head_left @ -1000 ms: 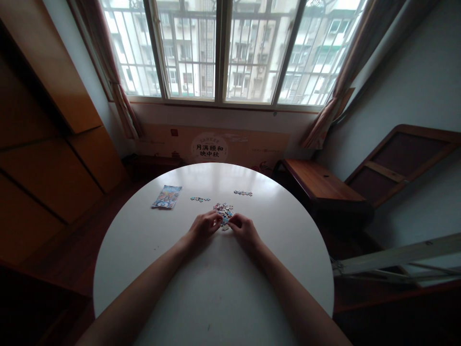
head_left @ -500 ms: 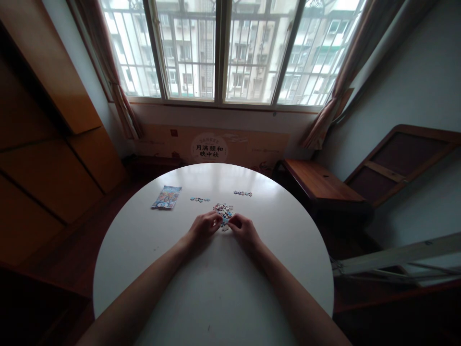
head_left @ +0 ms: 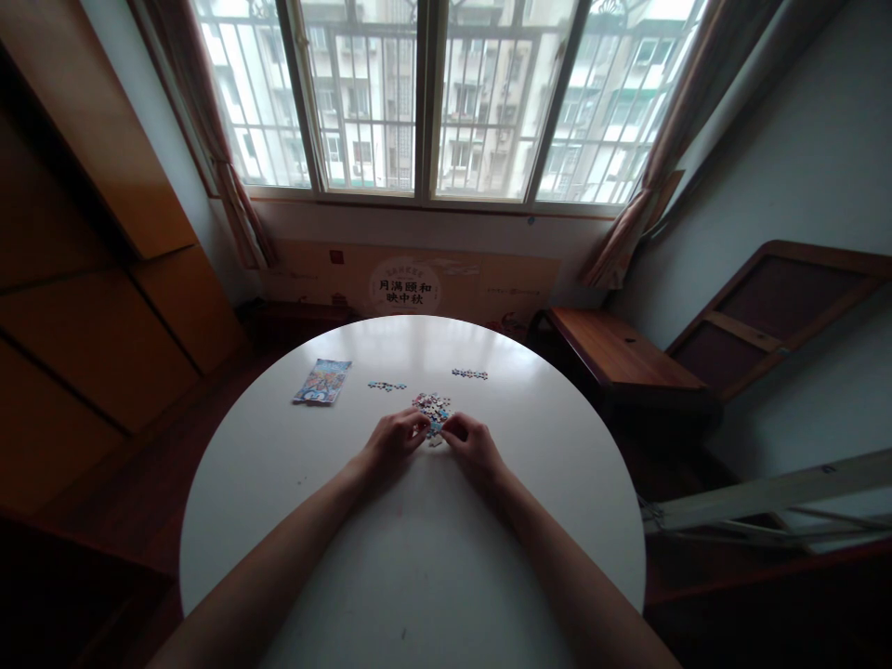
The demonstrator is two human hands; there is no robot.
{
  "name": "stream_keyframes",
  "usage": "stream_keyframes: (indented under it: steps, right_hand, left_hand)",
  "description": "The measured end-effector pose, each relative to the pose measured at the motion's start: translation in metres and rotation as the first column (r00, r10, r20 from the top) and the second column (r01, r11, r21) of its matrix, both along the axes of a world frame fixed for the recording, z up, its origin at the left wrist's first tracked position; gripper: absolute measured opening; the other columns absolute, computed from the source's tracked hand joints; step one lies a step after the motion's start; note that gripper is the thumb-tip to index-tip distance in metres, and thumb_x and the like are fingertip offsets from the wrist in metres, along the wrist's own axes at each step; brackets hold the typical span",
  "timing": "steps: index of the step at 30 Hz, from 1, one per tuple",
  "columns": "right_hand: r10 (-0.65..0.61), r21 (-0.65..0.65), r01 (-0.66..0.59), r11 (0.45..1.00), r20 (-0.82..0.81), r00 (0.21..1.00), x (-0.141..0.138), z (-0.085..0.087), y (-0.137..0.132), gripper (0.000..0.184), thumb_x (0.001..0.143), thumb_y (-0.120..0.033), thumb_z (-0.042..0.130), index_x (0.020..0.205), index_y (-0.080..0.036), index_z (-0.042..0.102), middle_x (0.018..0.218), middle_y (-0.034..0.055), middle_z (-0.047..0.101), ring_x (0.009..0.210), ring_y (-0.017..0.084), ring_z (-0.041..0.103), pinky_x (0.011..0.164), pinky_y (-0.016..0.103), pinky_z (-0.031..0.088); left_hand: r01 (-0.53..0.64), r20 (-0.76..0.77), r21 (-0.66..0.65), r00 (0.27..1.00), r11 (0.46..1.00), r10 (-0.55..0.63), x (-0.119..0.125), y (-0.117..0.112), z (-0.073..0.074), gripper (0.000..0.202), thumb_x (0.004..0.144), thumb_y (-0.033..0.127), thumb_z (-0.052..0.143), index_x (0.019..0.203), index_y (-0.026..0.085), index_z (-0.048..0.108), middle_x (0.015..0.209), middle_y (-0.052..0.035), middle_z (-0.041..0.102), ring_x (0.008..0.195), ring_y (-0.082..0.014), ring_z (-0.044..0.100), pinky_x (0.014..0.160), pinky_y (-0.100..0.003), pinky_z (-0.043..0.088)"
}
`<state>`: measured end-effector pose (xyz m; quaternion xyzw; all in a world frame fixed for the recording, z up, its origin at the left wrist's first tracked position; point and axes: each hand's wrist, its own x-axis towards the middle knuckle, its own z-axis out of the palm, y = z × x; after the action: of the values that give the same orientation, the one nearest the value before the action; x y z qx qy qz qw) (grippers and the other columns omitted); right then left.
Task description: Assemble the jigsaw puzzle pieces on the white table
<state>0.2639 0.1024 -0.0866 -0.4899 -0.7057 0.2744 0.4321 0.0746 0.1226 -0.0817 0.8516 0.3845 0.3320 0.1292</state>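
Note:
A small heap of coloured jigsaw pieces point(head_left: 433, 405) lies near the middle of a round white table point(head_left: 334, 520). My left hand point(head_left: 394, 439) rests at the heap's near left edge with its fingers curled and pinched on pieces. My right hand point(head_left: 471, 442) sits at the near right edge, fingers also curled in a pinch on pieces. The two hands almost meet over a few pieces between their fingertips; exactly what each fingertip holds is too small to see.
A short joined strip of pieces point(head_left: 387, 385) lies left of the heap and another strip point(head_left: 470, 374) lies behind it to the right. A picture card point(head_left: 322, 381) lies far left. A wooden bench point(head_left: 613, 351) stands right of the table, below barred windows.

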Motion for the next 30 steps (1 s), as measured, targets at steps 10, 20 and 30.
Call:
stream_keyframes:
  steps: [10,20,30]
  right_hand:
    - [-0.01,-0.023,0.009,1.0,-0.034,0.999,-0.0009,-0.0008,0.0018,0.014,0.075,-0.028,0.057,0.08,-0.016,0.062,0.065,0.0017,0.063,0.059,0.014,0.055,0.058,0.024,0.043]
    - [0.0,-0.015,-0.001,1.0,-0.051,0.999,-0.001,-0.0006,0.001,0.015,0.077,-0.029,0.056,0.079,-0.016,0.062,0.067,0.0025,0.064,0.061,0.014,0.056,0.059,0.024,0.043]
    - [0.014,-0.019,-0.014,1.0,-0.041,0.999,0.0004,-0.0035,0.0026,0.014,0.077,-0.028,0.057,0.08,-0.016,0.062,0.068,0.0018,0.063,0.061,0.014,0.056,0.059,0.024,0.043]
  left_hand:
    - [-0.048,-0.042,0.035,0.998,0.998,0.049,0.0001,0.0007,-0.0025,0.013,0.084,0.022,0.051,0.085,0.019,0.064,0.078,-0.0014,0.062,0.062,-0.0094,0.055,0.061,-0.019,0.04]
    - [-0.049,-0.034,0.048,0.998,0.998,0.051,0.0005,-0.0011,0.0011,0.013,0.085,0.023,0.052,0.088,0.019,0.063,0.083,-0.0018,0.062,0.063,-0.009,0.055,0.061,-0.019,0.042]
    - [-0.013,-0.006,0.085,1.0,0.996,0.014,0.0019,-0.0028,0.0005,0.022,0.083,0.028,0.055,0.104,0.023,0.061,0.109,-0.0045,0.059,0.059,-0.0054,0.057,0.057,-0.018,0.045]
